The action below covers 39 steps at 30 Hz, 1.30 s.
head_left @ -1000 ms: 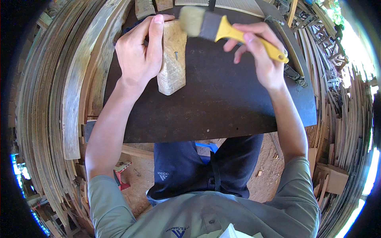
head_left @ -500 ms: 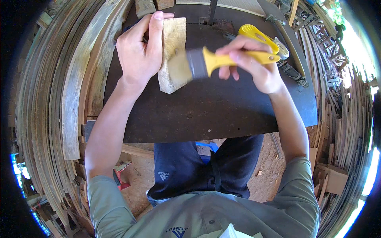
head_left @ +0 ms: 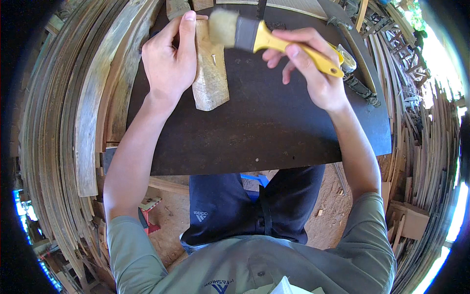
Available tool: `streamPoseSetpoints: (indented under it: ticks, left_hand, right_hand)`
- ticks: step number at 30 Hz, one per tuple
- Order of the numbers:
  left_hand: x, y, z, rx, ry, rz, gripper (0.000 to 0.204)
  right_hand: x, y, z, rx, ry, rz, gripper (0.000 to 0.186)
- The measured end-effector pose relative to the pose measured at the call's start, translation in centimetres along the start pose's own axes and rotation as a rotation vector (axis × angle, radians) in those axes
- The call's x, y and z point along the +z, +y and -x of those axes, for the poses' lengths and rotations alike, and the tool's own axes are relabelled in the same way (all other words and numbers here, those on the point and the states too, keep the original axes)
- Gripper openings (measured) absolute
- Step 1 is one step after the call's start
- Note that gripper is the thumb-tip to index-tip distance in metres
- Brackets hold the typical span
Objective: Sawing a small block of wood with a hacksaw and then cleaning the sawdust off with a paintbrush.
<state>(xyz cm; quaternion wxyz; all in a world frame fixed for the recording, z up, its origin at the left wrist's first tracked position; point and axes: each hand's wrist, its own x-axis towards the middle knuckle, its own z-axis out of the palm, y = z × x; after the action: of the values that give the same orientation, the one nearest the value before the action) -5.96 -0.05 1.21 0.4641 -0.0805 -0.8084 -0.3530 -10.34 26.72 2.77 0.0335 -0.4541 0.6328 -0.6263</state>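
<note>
A pale wooden piece (head_left: 210,78) with a small nail in it lies on the dark board (head_left: 264,127). My left hand (head_left: 169,61) presses on its left side, fingers stretched along it. My right hand (head_left: 308,68) grips the yellow handle of a paintbrush (head_left: 267,38). The brush's pale bristles hover over the far end of the wooden piece.
Stacks of curved wooden slats (head_left: 83,122) line the left side and more slats (head_left: 426,161) stand on the right. A dark metal tool (head_left: 360,88) lies at the board's right edge. Bare earth floor shows below my knees.
The brush swept down over the wooden piece half a second ago and has now come back up to its far end. My left hand has stayed put.
</note>
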Motion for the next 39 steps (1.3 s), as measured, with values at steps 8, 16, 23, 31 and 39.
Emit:
streamPoseSetpoints:
  ticks: [8,16,23,31,39]
  left_hand:
    - [0.3,-0.7,0.0,-0.006,0.055,0.044,0.032]
    - [0.0,-1.4,0.2,-0.068,0.011,0.01,0.032]
    - [0.1,-0.9,0.2,-0.033,0.022,0.049,0.03]
    - [0.2,-0.9,0.1,-0.061,0.029,0.05,0.029]
    - [0.2,-1.3,0.2,-0.092,0.052,0.027,0.031]
  right_hand:
    - [-0.5,-0.7,0.2,0.125,-0.105,0.036,0.022]
    - [-0.6,-1.1,0.3,0.253,-0.443,0.0,0.02]
    - [-0.6,-0.2,0.2,0.048,-0.127,-0.013,0.021]
    - [-1.6,0.1,0.0,0.051,0.026,0.205,0.018]
    - [-0.7,-1.4,0.2,0.319,-0.282,0.059,0.014]
